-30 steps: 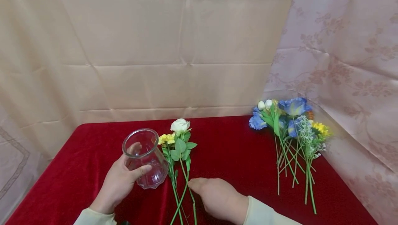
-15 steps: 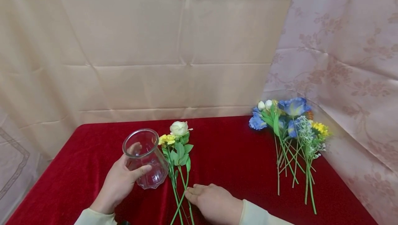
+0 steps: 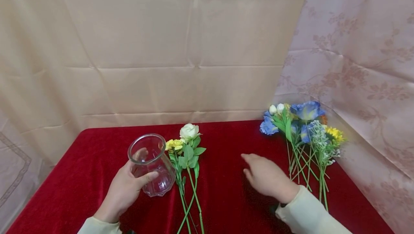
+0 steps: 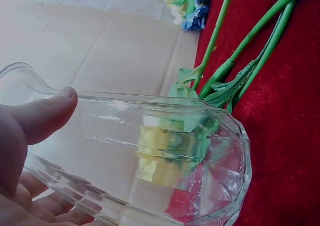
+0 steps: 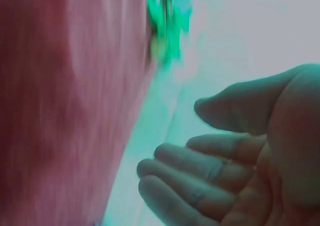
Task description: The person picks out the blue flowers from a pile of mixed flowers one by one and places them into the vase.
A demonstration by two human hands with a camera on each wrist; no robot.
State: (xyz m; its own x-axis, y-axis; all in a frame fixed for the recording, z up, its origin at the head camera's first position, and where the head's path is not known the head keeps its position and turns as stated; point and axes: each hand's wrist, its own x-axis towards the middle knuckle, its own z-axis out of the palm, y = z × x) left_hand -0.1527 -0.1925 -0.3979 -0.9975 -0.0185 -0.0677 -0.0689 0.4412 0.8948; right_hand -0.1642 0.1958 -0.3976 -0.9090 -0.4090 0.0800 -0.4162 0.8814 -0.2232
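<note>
Red velvet cloth (image 3: 223, 147) covered the worktop (image 3: 81, 176) across the lower part of the frame, and left of centre I saw a clear glass vase (image 3: 161, 167) leaning, its round mouth towards the upper left and its faceted base lower right. Whether that base touched the cloth I could not tell. The person's left hand (image 3: 124, 187) gripped it, thumb (image 4: 50, 113) along one side and fingers (image 4: 45, 206) curled round the other.

Just right of the vase lay a white rose (image 3: 189, 132) and a yellow flower (image 3: 174, 145), heads up the frame, green leaves (image 3: 188, 153) bunched beneath them and stems (image 3: 195, 194) crossing towards the bottom edge. The right hand (image 3: 266, 176) was right of centre, back upwards, holding nothing; its fingers were loosely extended and its thumb stood apart from them. The right wrist's view was blurred behind it.

Over on the right lay a heap of flowers (image 3: 299, 151): blue blooms (image 3: 306, 111), white buds (image 3: 280, 108), a yellow sunflower (image 3: 335, 134) and pale sprigs (image 3: 318, 137), their stems fanned downwards, partly behind the hand and the cream sleeve (image 3: 312, 212). Creased beige drapery (image 3: 161, 47) hung behind, with pinkish flowered fabric (image 3: 362, 65) at upper right.
</note>
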